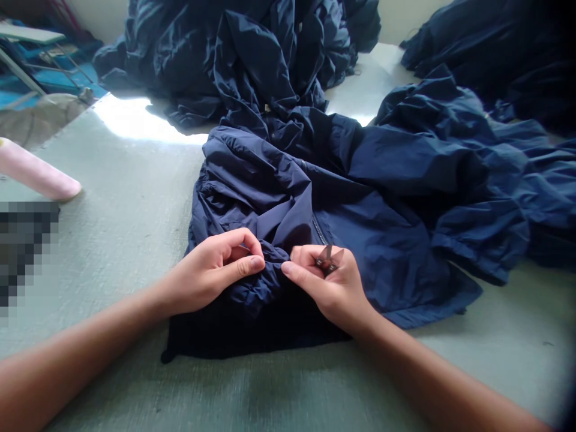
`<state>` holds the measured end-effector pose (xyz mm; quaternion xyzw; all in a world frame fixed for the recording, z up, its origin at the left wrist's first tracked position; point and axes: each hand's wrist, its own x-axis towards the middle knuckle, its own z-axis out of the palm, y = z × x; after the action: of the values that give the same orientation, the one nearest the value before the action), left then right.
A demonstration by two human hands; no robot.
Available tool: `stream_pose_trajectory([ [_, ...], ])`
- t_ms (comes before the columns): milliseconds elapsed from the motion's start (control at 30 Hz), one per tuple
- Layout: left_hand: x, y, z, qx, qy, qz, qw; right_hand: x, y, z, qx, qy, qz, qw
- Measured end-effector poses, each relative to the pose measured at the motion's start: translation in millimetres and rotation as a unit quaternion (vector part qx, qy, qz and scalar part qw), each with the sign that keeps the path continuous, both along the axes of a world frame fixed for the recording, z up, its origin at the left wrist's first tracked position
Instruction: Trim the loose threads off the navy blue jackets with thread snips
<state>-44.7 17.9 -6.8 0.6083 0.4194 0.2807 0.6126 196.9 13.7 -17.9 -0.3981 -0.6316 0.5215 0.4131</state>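
Observation:
A navy jacket (373, 240) with a zipper lies spread and rumpled on the table in front of me. My left hand (216, 267) pinches a gathered part of its cloth between thumb and forefinger. Just to the right, my right hand (330, 285) pinches the same bunched fabric with thumb and finger. Tucked in that right hand is a small pair of thread snips (329, 261), its metal blades poking up over the fingers. Most of the snips is hidden by the palm and fingers.
The pale table (135, 210) extends around the jacket. A big heap of navy garments (180, 54) stands at the back, and another dark pile (495, 54) at the right rear. At left lie a pink cylinder (40, 171) and a pixelated dark object (22, 240).

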Motion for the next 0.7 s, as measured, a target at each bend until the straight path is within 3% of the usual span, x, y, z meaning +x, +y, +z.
stream_pose_trajectory([
  [167,-1,2,1.0,0.024,0.028,0.018,0.999,0,0,3.1,-0.008,-0.007,0.025,1.0],
  [367,-1,0,8.5,0.005,0.018,0.027,0.999,-3,2,6.4,0.099,-0.078,0.059,0.99],
  [700,-8,2,12.7,-0.058,-0.068,-0.022,0.996,-4,2,5.7,0.069,-0.087,0.033,0.993],
])
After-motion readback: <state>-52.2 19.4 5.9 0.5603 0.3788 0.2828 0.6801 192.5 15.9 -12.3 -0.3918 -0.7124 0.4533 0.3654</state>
